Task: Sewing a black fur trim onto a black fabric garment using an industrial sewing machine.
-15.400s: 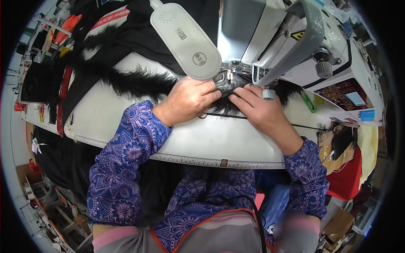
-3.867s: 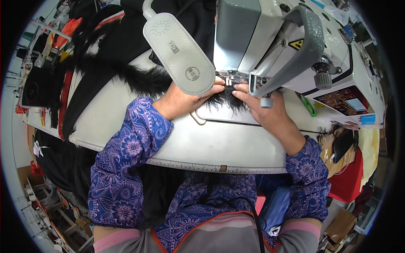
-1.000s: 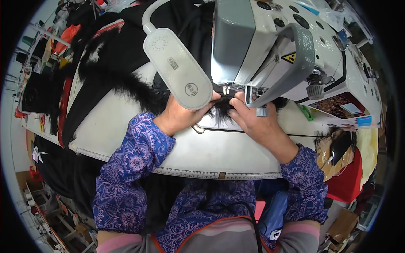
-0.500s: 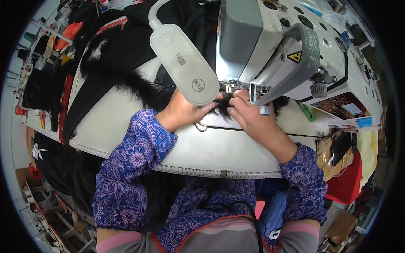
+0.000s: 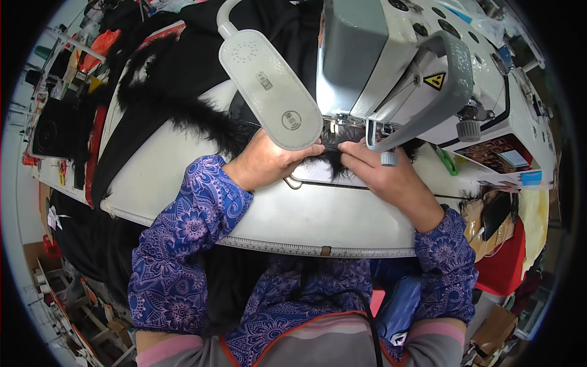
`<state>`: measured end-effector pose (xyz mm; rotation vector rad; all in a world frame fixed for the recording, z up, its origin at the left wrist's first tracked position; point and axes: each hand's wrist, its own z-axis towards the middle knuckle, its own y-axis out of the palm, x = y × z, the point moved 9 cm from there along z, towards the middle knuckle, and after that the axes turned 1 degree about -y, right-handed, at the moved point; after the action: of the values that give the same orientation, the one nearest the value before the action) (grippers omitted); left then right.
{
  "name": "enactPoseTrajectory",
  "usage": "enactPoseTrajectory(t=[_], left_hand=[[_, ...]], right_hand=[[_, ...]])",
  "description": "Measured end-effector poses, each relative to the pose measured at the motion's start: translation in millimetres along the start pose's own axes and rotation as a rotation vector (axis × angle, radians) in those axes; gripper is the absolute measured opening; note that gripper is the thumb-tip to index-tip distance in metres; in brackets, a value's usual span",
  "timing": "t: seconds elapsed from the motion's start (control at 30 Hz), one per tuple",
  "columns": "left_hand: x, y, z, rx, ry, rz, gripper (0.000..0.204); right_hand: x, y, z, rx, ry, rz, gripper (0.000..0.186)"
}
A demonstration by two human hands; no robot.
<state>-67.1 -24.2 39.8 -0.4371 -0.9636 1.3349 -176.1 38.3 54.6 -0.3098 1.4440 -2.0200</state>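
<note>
A strip of black fur trim (image 5: 332, 160) lies under the needle area of a white and grey sewing machine (image 5: 351, 61). My left hand (image 5: 269, 162) pinches the trim just left of the needle, with its fingers partly hidden beneath the oval lamp head (image 5: 269, 88). From the right, my right hand (image 5: 391, 177) presses its fingertips together on the trim, close to the presser foot (image 5: 336, 125). Some of its fingers are hidden behind the grey guard arm. Black cloth (image 5: 177, 79) with a fluffy fur edge trails away to the left across the table.
The white table (image 5: 318, 214) has a measuring tape along its front edge. A green thread snipper (image 5: 446, 160) lies right of the machine base. Beyond it are a dark phone-like object (image 5: 494, 214) and red cloth (image 5: 504, 260). A black speaker-like box (image 5: 54, 131) stands far left.
My right hand has drawn back slightly toward me and to the right, showing more fur by the needle. My left hand stays nearly in place. The view has shifted a little.
</note>
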Motion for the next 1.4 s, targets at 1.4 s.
enactPoseTrajectory(t=[1.4], left_hand=[[-51.2,17.0,-0.2,-0.153,-0.177,-0.047,0.033]], right_hand=[[48.2,34.2,-11.4,-0.221,0.322,0.036,0.035]])
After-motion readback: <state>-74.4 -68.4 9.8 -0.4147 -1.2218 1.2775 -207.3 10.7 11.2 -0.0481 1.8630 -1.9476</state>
